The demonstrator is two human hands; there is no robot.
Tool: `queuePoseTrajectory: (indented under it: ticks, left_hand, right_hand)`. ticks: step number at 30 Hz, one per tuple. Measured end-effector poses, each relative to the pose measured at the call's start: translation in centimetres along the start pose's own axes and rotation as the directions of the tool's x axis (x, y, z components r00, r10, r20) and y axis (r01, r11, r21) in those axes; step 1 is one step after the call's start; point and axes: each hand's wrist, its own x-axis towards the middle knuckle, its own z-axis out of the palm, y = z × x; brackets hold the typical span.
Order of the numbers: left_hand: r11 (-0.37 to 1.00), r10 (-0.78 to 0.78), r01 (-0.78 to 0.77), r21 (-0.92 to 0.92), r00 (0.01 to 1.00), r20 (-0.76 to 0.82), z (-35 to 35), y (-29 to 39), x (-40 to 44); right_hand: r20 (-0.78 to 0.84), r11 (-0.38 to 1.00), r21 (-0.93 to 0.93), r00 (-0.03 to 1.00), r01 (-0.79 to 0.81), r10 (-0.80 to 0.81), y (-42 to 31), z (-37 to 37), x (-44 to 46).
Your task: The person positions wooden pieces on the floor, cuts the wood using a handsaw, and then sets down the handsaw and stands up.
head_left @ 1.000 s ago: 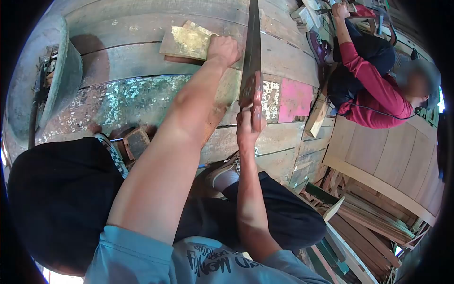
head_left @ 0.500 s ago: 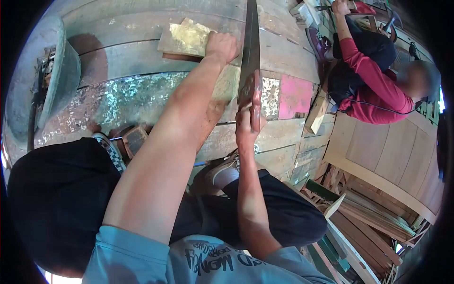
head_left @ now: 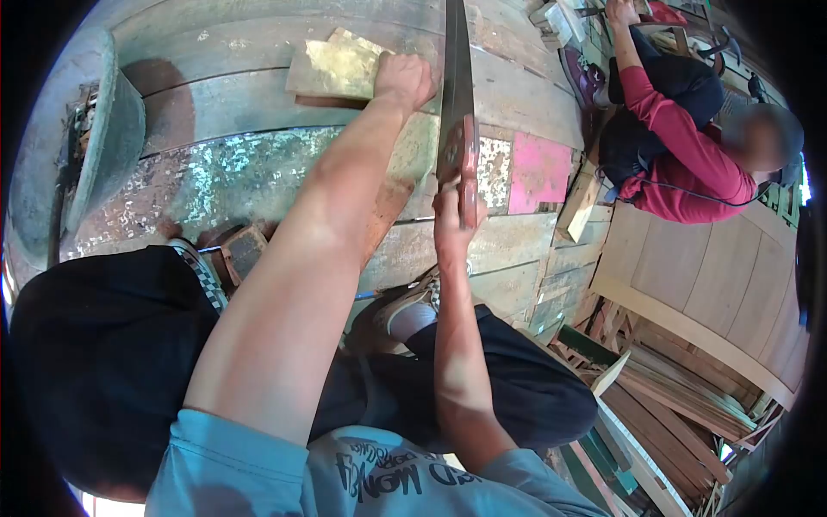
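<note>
My right hand (head_left: 457,226) is closed around the reddish handle of a handsaw (head_left: 457,95). The long blade points away from me, to the right of my left hand (head_left: 405,79). That hand has its fingers curled down at the right end of a short wooden board (head_left: 334,71) with a yellowish patch; its fingertips are hidden. Under my left forearm lies a longer wooden piece (head_left: 415,155), partly covered by the arm. The spot where blade meets wood is not clearly visible.
A large grey basin (head_left: 129,121) holding scraps stands at the left. A small wood block (head_left: 245,255) lies near my left foot. Beyond a pink patch (head_left: 538,172) is a wood offcut (head_left: 579,207). Another person (head_left: 689,146) sits at the upper right; stacked planks (head_left: 663,422) lie lower right.
My right hand and the saw handle have shifted slightly forward, away from my body. My left hand stays at the board. The other person's arm has moved slightly.
</note>
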Motion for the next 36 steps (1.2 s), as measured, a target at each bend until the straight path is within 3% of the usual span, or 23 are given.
queuePoseTrajectory:
  ticks: [3,5,7,9,13,15,19,21,23,24,25,27,31,33,34,36]
  left_hand:
    - [1.000,-0.003,0.003,0.007,1.000,0.019,-0.5,0.3,-0.5]
    - [1.000,0.020,-0.020,-0.008,1.000,0.017,-1.0,0.2,-0.2]
    - [1.000,0.016,-0.016,0.000,1.000,0.013,-0.6,0.2,0.1]
    - [1.000,0.011,-0.011,0.014,1.000,0.028,0.0,-0.2,0.3]
    - [1.000,0.009,-0.009,-0.011,1.000,0.020,-0.2,0.0,-0.4]
    - [0.999,0.005,-0.005,-0.035,1.000,-0.013,-1.0,0.3,-0.1]
    - [1.000,-0.011,0.011,0.011,1.000,0.024,-0.7,0.1,0.1]
    - [1.000,-0.010,0.010,-0.005,0.999,0.044,0.1,0.1,-0.1]
    - [1.000,0.006,-0.006,0.021,1.000,0.009,0.4,-0.2,0.5]
    - [0.998,0.021,-0.023,-0.054,0.999,-0.035,0.3,-0.3,0.2]
    - [0.998,0.023,-0.025,-0.056,0.999,-0.046,-0.1,0.1,0.2]
    - [0.999,-0.005,0.006,0.040,1.000,-0.019,-0.6,0.4,0.0]
    - [0.999,0.034,-0.034,0.003,0.999,-0.012,-0.2,0.2,-0.4]
    - [0.999,-0.023,0.022,0.024,0.998,0.061,-0.8,0.4,-0.1]
    - [0.999,-0.024,0.022,0.025,0.999,0.048,-1.1,0.5,0.1]
    - [0.998,-0.040,0.038,0.043,0.997,0.065,-1.0,0.6,-0.1]
  right_hand:
    - [0.032,0.998,-0.064,0.999,-0.018,0.020,-0.4,0.0,0.3]
    - [-0.024,0.999,-0.041,0.999,0.033,-0.034,-0.8,0.4,-0.7]
    - [-0.051,0.999,0.021,0.998,-0.030,0.031,-0.8,0.6,-1.1]
    - [-0.055,0.999,-0.021,0.998,0.027,-0.028,-0.5,0.7,-0.4]
    - [-0.004,0.998,0.034,0.999,-0.053,0.053,-0.7,0.9,0.5]
    - [-0.084,1.000,-0.022,0.996,-0.012,0.010,-1.1,1.0,-1.5]
    - [-0.034,0.997,-0.061,0.998,0.056,-0.059,-1.0,0.6,-0.6]
    - [-0.020,0.996,0.064,0.998,-0.057,0.059,-0.1,0.6,0.4]
    - [0.015,0.997,-0.061,0.999,0.041,-0.040,-1.4,0.5,-0.2]
    - [-0.004,0.986,-0.133,0.994,0.104,-0.105,-0.7,0.4,-1.0]
    - [-0.030,0.978,-0.121,0.985,0.167,-0.172,-0.4,0.5,-1.8]
    - [-0.056,0.997,-0.035,0.996,0.074,-0.076,-0.3,0.6,-2.0]
    - [-0.024,0.999,0.003,0.998,-0.054,0.054,-0.5,0.3,-0.7]
    - [0.024,0.989,-0.134,0.998,0.061,-0.058,-1.1,0.3,-0.4]
    - [-0.014,0.992,-0.125,1.000,0.015,-0.017,-1.5,0.3,-1.5]
    - [-0.041,0.992,-0.100,0.996,0.076,-0.080,-1.3,0.5,-2.6]
